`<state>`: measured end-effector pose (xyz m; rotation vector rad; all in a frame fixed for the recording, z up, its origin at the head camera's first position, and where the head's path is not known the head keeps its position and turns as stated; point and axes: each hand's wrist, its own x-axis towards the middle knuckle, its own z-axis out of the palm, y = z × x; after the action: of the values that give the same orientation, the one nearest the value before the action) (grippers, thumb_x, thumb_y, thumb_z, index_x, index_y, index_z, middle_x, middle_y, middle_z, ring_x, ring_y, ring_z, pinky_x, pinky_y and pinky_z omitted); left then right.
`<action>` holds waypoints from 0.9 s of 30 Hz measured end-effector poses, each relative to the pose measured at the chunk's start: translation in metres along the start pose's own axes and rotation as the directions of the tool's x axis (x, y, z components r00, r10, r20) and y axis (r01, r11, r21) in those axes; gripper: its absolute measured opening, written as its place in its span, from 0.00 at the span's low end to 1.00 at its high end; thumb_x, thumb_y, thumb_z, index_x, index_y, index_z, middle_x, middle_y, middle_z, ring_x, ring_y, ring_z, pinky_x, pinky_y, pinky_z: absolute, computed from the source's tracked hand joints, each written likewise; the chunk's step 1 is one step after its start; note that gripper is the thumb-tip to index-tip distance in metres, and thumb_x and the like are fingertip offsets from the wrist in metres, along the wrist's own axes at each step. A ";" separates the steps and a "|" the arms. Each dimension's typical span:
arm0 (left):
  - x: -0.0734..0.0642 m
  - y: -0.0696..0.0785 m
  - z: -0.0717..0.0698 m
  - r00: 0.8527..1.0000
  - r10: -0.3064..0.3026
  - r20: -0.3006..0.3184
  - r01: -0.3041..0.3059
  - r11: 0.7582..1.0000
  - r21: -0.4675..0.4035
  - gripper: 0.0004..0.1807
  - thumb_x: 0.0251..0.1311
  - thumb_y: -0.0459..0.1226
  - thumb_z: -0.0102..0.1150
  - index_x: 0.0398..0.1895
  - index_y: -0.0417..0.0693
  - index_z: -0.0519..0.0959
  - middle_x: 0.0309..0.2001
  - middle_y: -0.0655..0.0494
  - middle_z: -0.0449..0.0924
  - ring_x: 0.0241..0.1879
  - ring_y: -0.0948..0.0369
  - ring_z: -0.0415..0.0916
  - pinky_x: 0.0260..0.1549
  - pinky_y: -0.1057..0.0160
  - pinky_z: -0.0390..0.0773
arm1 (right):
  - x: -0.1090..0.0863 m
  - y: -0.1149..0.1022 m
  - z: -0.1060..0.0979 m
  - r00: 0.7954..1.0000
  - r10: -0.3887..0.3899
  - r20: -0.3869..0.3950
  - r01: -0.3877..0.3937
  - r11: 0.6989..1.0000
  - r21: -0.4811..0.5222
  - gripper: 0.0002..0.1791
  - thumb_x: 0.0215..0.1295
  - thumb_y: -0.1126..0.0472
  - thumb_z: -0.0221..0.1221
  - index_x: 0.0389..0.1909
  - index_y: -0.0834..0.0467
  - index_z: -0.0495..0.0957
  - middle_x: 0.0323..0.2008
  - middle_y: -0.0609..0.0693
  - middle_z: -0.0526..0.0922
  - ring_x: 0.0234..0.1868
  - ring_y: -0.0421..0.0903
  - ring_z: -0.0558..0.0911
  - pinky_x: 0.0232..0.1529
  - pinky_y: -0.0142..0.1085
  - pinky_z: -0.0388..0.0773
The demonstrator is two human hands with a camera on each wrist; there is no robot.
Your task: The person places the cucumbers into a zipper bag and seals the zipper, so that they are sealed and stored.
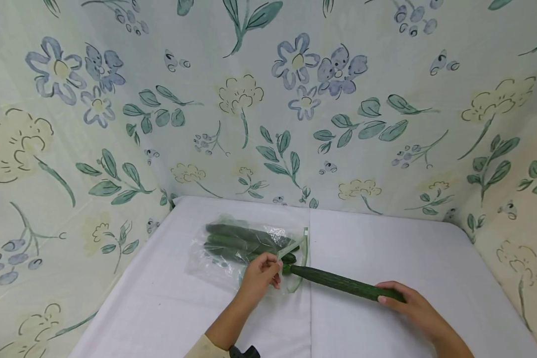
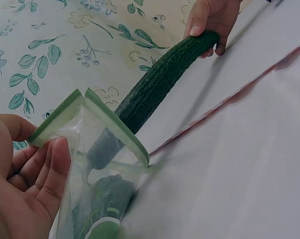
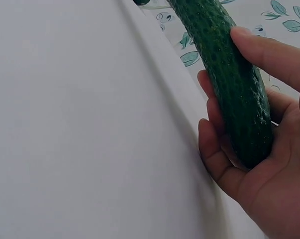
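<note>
My right hand (image 1: 409, 303) grips a long dark green cucumber (image 1: 340, 282) near one end, thumb on one side and fingers round the other in the right wrist view. The cucumber's far end reaches into the mouth of a clear zip bag (image 1: 230, 276). With my left hand (image 1: 260, 274) I pinch the bag's green zip edge (image 2: 57, 115), so the mouth gapes in the left wrist view. Several more cucumbers (image 1: 246, 243) lie inside the bag, seen through the plastic.
The bag lies on a white-covered table (image 1: 367, 238) left of a seam in the cloth. Floral fabric (image 1: 268, 124) hangs behind the table and along both sides. A dark device (image 1: 245, 352) sits at my left wrist.
</note>
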<state>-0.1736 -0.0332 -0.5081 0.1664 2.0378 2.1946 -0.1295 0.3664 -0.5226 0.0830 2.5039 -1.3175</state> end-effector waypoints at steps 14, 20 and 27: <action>0.001 -0.001 0.001 1.000 -0.003 0.012 0.003 1.000 -0.003 0.09 0.69 0.32 0.59 0.44 0.32 0.76 0.28 0.54 0.76 0.23 0.61 0.77 0.23 0.69 0.84 | 0.006 -0.022 0.025 0.998 -0.050 0.024 0.050 0.998 -0.024 0.25 0.67 0.45 0.64 0.60 0.52 0.79 0.61 0.54 0.79 0.54 0.46 0.74 0.50 0.39 0.73; 0.000 -0.002 0.001 1.000 0.004 0.017 -0.004 1.000 -0.009 0.09 0.69 0.31 0.59 0.45 0.31 0.75 0.28 0.54 0.76 0.22 0.62 0.77 0.22 0.68 0.84 | 0.011 -0.031 0.036 0.997 -0.080 0.011 0.081 0.996 -0.048 0.23 0.66 0.45 0.66 0.57 0.51 0.80 0.59 0.52 0.81 0.55 0.46 0.75 0.51 0.38 0.74; 0.001 -0.004 0.002 1.000 0.003 0.020 -0.002 1.000 -0.017 0.09 0.69 0.30 0.59 0.44 0.30 0.75 0.28 0.54 0.76 0.23 0.62 0.77 0.22 0.68 0.84 | 0.017 -0.037 0.050 0.995 -0.102 -0.020 0.100 0.992 -0.081 0.22 0.64 0.43 0.66 0.55 0.49 0.82 0.57 0.51 0.83 0.57 0.48 0.77 0.54 0.41 0.76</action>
<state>-0.1744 -0.0306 -0.5116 0.1884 2.0089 2.2024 -0.1409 0.3025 -0.5244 -0.0472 2.6086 -1.2592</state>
